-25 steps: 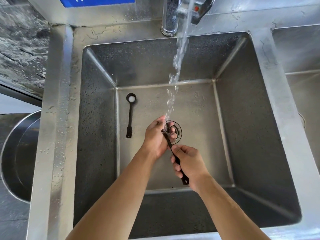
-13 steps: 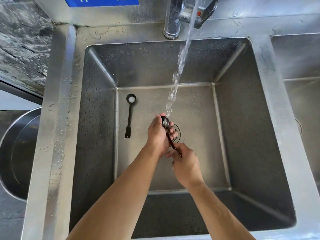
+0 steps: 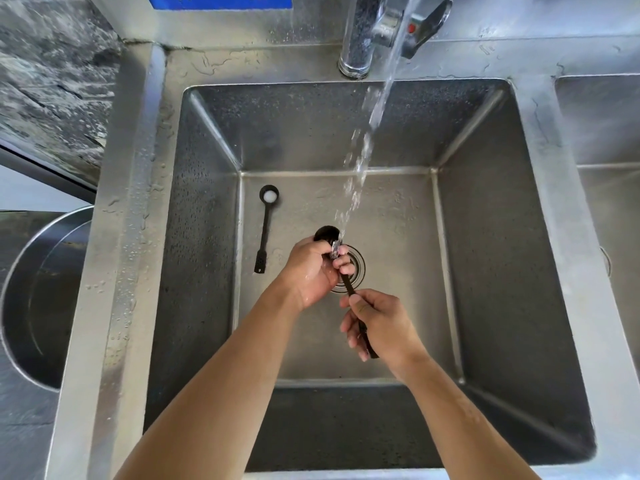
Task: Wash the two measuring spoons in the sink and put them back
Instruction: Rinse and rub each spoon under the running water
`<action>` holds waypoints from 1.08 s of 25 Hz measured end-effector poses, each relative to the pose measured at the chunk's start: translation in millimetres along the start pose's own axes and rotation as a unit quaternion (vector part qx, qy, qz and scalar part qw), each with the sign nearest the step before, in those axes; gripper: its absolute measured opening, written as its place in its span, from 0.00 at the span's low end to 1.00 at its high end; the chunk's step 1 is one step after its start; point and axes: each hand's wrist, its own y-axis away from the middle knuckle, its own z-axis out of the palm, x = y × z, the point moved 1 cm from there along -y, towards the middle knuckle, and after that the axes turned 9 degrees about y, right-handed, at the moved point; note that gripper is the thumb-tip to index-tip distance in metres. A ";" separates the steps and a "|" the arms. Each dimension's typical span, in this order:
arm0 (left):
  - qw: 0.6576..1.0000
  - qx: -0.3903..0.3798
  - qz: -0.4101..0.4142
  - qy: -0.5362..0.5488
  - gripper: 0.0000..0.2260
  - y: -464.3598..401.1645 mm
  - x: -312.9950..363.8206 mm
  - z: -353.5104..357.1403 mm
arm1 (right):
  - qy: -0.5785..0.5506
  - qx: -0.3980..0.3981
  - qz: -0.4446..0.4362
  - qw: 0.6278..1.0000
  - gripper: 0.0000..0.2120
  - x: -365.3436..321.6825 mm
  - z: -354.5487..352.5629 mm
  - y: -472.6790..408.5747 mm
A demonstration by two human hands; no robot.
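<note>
Spoon [image 3: 327, 234] bowl now exposed, handle toward viewer

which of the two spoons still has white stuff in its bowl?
The small black measuring spoon lying untouched on the sink floor, left of the hands; its bowl holds something white. The larger black spoon is held under the water stream.

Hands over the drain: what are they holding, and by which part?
One black measuring spoon, shared: the right hand grips its handle end, and the left hand fingers close around its neck below the bowl.
</note>
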 end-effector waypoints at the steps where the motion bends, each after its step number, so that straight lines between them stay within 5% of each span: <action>1: 1.000 -0.004 0.016 -0.004 0.17 -0.2 0.9 -1.1 | 0.001 -0.012 0.007 1.000 0.11 0.9 -0.7 -0.7; 8: 0.959 -0.002 0.120 -0.255 0.15 2.6 1.8 -2.3 | -0.057 -0.037 0.050 0.996 0.11 17.1 -5.4 1.7; 12: 0.974 0.065 0.156 -0.150 0.08 -2.1 7.5 -7.3 | -0.007 0.014 0.042 0.999 0.11 3.9 -3.7 -8.4; 14: 0.988 0.063 0.106 -0.087 0.13 -1.8 -0.7 -10.9 | 0.000 0.040 0.027 0.999 0.12 -11.4 0.7 -18.9; 18: 0.980 0.012 0.048 -0.192 0.24 7.3 -23.8 -17.5 | -0.066 0.003 -0.001 0.998 0.09 -40.3 9.8 -39.7; 23: 0.989 0.029 0.110 -0.099 0.14 -5.3 13.0 -10.3 | -0.271 -0.149 -0.023 0.951 0.16 -31.6 5.3 -36.7; 27: 0.984 -0.039 0.095 -0.147 0.08 -1.3 20.2 -0.4 | -0.272 -0.085 -0.004 0.959 0.09 -26.1 8.2 -42.8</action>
